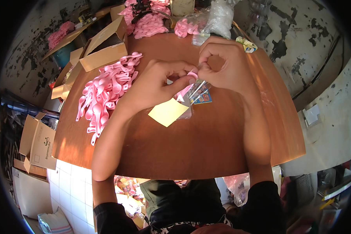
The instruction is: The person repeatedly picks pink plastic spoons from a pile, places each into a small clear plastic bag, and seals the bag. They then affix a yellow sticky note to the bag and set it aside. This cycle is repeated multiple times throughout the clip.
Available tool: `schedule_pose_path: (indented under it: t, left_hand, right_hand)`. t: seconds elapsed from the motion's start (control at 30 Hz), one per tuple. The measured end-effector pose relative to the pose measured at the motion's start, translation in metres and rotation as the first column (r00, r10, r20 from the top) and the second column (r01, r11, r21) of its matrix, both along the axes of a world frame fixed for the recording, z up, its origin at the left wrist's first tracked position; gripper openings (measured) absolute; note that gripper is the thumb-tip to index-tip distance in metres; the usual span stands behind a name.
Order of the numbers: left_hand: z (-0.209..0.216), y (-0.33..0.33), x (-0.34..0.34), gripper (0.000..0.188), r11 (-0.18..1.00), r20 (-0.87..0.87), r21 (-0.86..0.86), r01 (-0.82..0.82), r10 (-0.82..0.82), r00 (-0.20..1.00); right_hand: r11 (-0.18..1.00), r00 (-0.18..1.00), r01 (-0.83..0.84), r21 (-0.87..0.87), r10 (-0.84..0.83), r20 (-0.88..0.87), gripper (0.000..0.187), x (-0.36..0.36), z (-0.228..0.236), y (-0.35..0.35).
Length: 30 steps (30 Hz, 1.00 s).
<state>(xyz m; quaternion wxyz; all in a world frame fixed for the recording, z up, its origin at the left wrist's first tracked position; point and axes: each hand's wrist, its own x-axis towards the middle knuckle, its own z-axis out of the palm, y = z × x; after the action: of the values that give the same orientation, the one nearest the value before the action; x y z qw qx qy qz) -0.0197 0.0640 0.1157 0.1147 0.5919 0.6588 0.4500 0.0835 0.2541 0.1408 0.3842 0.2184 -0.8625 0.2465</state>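
Above the middle of the table, my left hand (pixel 163 82) is closed, thumb against fingers, on a pink plastic spoon (pixel 192 74) that is mostly hidden. Clear plastic film of a bag (pixel 197 90) hangs around and below it. My right hand (pixel 226 64) pinches thumb and forefinger together at the bag's upper edge, touching my left fingertips. Just under my left hand is a blank yellow card (pixel 168 112). Partly behind the film, a blue printed card (pixel 204 97) lies on the table. To the left of my left forearm spreads a pile of pink spoons (pixel 113 84).
The brown wooden table (pixel 183 144) has an open cardboard box (pixel 105 46) at its far left. Bagged pink pieces (pixel 152 25) and a bulky clear plastic bag (pixel 220 17) sit along the far edge. A crumpled yellow packet (pixel 246 45) lies at far right.
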Motion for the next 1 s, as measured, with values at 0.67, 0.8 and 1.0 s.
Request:
schedule_pose_path:
  t: [0.67,0.8,1.0]
  left_hand:
    - [0.011,-0.003,-0.004,0.018,0.897,0.264,0.431,-0.096,-0.024,0.964]
    - [0.011,0.000,-0.001,0.018,0.890,0.245,0.451,-0.067,-0.051,0.968]
    - [0.010,-0.006,-0.007,0.024,0.950,0.280,0.309,-0.044,-0.047,0.959]
  right_hand:
    - [0.626,0.353,0.681,0.379,-0.735,0.579,0.017,0.089,-0.108,0.178]
    - [0.471,0.328,0.757,0.453,-0.873,0.360,0.019,0.118,-0.095,0.192]
    - [0.711,0.536,0.698,0.087,-0.600,0.594,0.021,0.093,-0.047,0.114]
